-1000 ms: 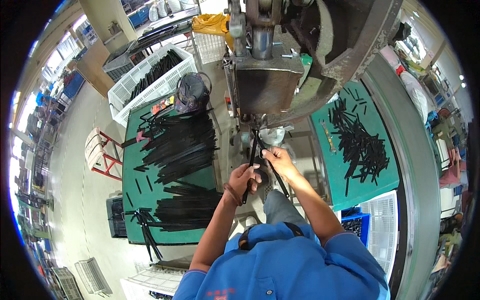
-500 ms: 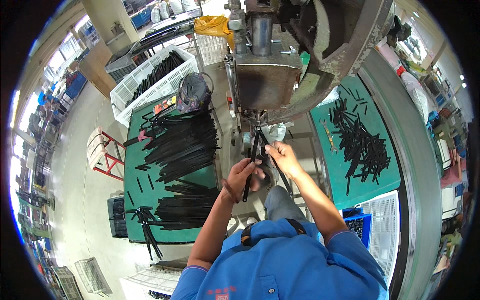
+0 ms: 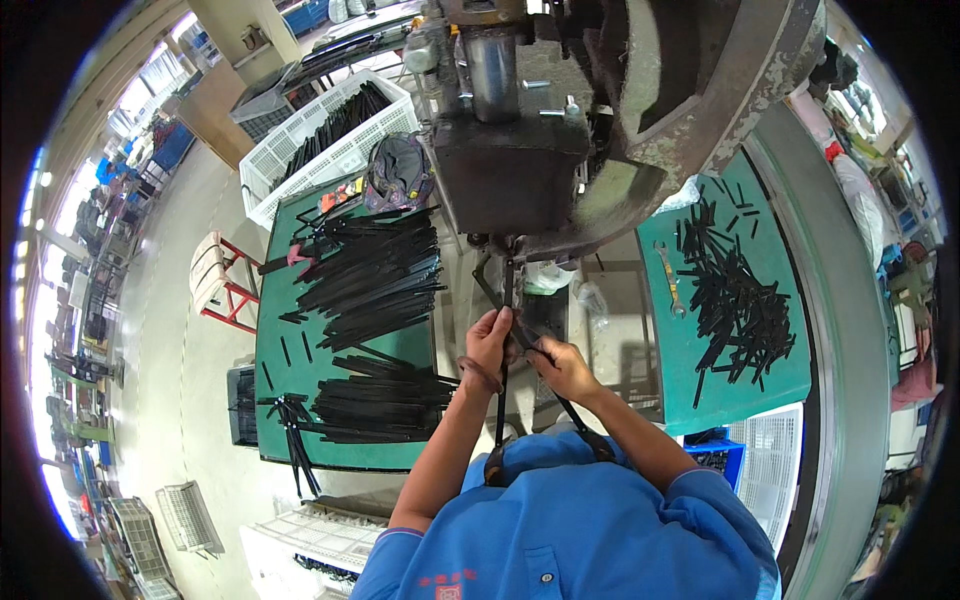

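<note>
A worker in a blue shirt fills the bottom of the frame, both bare forearms angled up and inward until the hands nearly meet at the center. The left hand, a brown band at its wrist, is closed with its thumb uppermost; the right hand curls in just beside it, slightly lower. Each grips black strips that cross between the hands, one running up to the foot of the machine, the lower ends hanging toward the shirt. Whether the upper end touches the machine cannot be told.

Overhead, the heavy, worn metal machine dominates the top center and upper right. A green surface stretches across the left, carrying a broad pile of strips with a smaller stack below it. A second green surface, at right, bears a loose heap of shorter black pieces. Pale floor runs down the far left of the workshop. A white crate of dark lengths sits at upper left, a red-framed chair stands left of the surface, and a dark bag rests at its upper corner. Smallest of all, a wrench lies left of the heap.
</note>
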`<act>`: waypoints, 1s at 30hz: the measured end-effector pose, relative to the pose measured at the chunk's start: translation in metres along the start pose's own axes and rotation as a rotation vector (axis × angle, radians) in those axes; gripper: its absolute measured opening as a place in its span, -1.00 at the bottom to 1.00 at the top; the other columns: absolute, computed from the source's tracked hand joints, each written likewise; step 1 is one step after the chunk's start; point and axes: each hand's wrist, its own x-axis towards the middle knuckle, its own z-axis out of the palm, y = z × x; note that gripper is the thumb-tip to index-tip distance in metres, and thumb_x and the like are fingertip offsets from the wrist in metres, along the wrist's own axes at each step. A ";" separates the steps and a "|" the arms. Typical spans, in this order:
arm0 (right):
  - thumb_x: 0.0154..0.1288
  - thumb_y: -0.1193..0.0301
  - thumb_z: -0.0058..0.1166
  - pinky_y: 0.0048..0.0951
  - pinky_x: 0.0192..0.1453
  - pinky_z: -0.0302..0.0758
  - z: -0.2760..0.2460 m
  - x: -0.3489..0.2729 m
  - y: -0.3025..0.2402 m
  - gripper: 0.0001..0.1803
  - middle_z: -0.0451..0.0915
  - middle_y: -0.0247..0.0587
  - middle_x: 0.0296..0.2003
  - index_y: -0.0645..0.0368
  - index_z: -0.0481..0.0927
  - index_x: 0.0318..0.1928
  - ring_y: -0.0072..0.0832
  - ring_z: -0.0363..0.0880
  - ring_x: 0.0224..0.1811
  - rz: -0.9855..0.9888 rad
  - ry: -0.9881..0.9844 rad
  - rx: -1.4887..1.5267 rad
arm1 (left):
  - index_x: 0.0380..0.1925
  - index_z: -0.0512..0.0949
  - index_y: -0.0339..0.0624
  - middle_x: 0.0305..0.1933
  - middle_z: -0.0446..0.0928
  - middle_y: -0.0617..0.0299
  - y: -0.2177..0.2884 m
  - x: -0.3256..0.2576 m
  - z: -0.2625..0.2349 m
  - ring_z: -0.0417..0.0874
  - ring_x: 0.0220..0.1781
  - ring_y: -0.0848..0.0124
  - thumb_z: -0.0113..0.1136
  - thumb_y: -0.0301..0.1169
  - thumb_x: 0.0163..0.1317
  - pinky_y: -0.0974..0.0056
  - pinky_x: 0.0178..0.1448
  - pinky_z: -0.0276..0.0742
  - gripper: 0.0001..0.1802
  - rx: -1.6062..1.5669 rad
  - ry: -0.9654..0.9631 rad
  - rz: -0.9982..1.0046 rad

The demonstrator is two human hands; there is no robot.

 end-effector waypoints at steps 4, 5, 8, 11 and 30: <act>0.31 0.28 -0.04 -0.36 -0.46 0.36 -0.022 0.007 0.006 -0.72 0.47 -0.11 -0.59 0.27 0.45 -0.39 -0.45 0.36 -0.57 -0.002 -0.029 0.060 | -0.25 0.45 -0.18 -0.43 0.50 0.27 0.000 -0.001 0.004 0.23 -0.74 0.62 -0.02 -0.21 0.32 0.48 -0.69 0.10 -0.75 0.004 0.024 -0.137; 0.32 0.25 -0.05 -0.37 -0.46 0.37 -0.029 0.014 0.010 -0.71 0.49 -0.13 -0.58 0.26 0.47 -0.38 -0.45 0.38 -0.57 -0.003 -0.023 0.102 | -0.26 0.45 -0.18 -0.42 0.51 0.25 0.000 -0.001 0.005 0.24 -0.74 0.62 -0.02 -0.21 0.32 0.48 -0.69 0.10 -0.74 0.035 0.034 -0.117; 0.33 0.23 -0.13 -0.25 -0.39 0.44 -0.075 0.079 0.037 -0.70 0.55 -0.06 -0.51 0.24 0.48 -0.33 -0.25 0.56 -0.44 -0.067 0.085 -0.245 | -0.26 0.44 -0.18 -0.41 0.53 0.21 -0.001 -0.002 0.009 0.24 -0.74 0.62 -0.01 -0.19 0.31 0.49 -0.69 0.11 -0.74 0.107 0.076 -0.123; 0.26 0.24 -0.07 -0.19 -0.12 0.43 -0.068 0.157 0.080 -0.74 0.54 -0.04 -0.22 0.16 0.49 -0.19 -0.16 0.51 -0.10 -0.244 0.326 -0.688 | -0.26 0.44 -0.18 -0.42 0.54 0.20 -0.001 -0.002 0.012 0.25 -0.74 0.62 0.02 -0.17 0.29 0.49 -0.67 0.13 -0.72 0.131 0.111 -0.109; -0.01 0.34 0.21 -0.08 -0.10 0.46 -0.080 0.185 0.125 -0.56 0.55 -0.11 -0.11 0.16 0.49 -0.07 -0.06 0.52 -0.15 -0.342 0.516 -0.431 | -0.31 0.48 -0.15 -0.50 0.56 0.21 -0.004 0.002 -0.003 0.29 -0.78 0.60 0.07 -0.16 0.26 0.48 -0.71 0.16 -0.73 0.106 0.068 -0.108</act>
